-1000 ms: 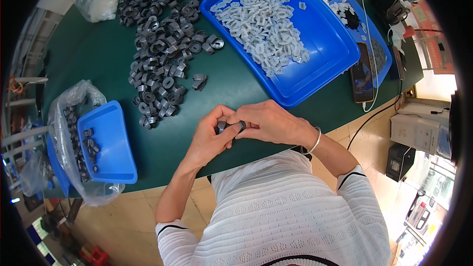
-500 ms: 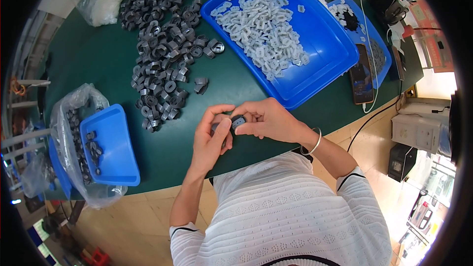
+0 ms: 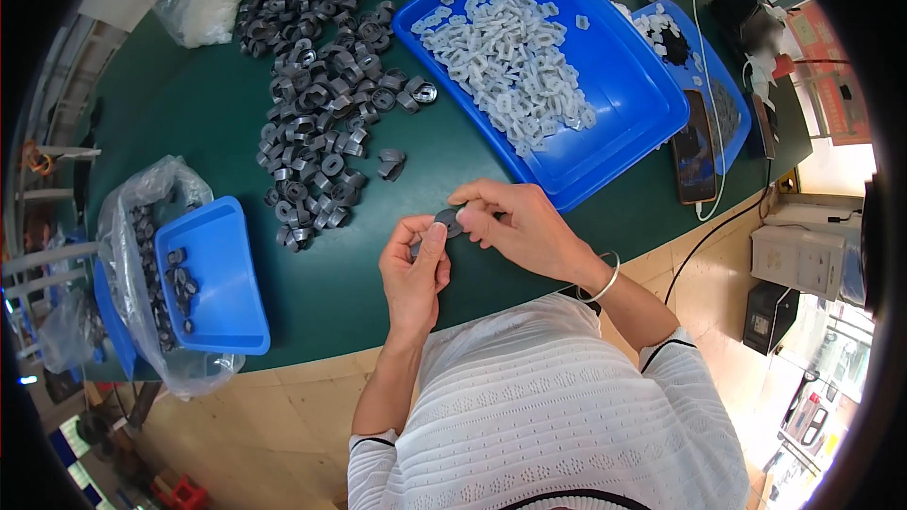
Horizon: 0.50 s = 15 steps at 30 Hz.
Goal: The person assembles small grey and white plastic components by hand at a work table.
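Over the front of the green table, my left hand (image 3: 414, 269) grips a dark grey round plastic part (image 3: 448, 220) between thumb and fingers. A second grey piece shows partly behind the left thumb, mostly hidden by the fingers. My right hand (image 3: 520, 227), with a bangle at the wrist, meets the round part from the right. Its thumb and bent fingers close at the part's edge; whether a small piece is also between them I cannot tell. Two loose grey ring-shaped parts (image 3: 391, 164) lie just beyond my left hand.
A heap of grey ring-shaped parts (image 3: 321, 85) spreads beyond my left hand. The large blue tray (image 3: 624, 104) holds many pale plastic pieces. At left stand a small blue tray (image 3: 222, 274) and a clear bag (image 3: 123, 217). A phone (image 3: 694, 146) with a cable lies at right.
The round part has turned and now shows a flat face. My right hand's index finger has lifted and stretched above it, and my left forearm has shifted slightly right.
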Available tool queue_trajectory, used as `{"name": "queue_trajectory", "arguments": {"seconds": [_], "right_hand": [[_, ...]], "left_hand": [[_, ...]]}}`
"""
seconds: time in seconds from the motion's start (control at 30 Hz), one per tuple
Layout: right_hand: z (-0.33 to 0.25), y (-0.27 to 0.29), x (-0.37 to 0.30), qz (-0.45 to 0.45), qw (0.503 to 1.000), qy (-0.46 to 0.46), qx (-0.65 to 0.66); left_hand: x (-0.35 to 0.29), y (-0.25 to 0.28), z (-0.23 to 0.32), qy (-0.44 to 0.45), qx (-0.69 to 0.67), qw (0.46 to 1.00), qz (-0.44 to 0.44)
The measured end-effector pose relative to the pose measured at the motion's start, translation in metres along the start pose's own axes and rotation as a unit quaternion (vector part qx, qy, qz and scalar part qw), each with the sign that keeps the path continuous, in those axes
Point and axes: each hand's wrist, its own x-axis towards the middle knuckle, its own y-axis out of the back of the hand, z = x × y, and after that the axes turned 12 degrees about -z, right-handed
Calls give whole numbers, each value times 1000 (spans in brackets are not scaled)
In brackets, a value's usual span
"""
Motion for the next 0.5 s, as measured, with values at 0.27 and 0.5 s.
{"name": "queue_trajectory", "arguments": {"seconds": [0.27,0.5], "right_hand": [[5,-13,-6,48,993,0,-104],[-1,-24,1,-47,998,-13,42]], "left_hand": [[-5,-8,-11,-23,27,999,0],[-26,-3,-2,-46,22,998,31]]}}
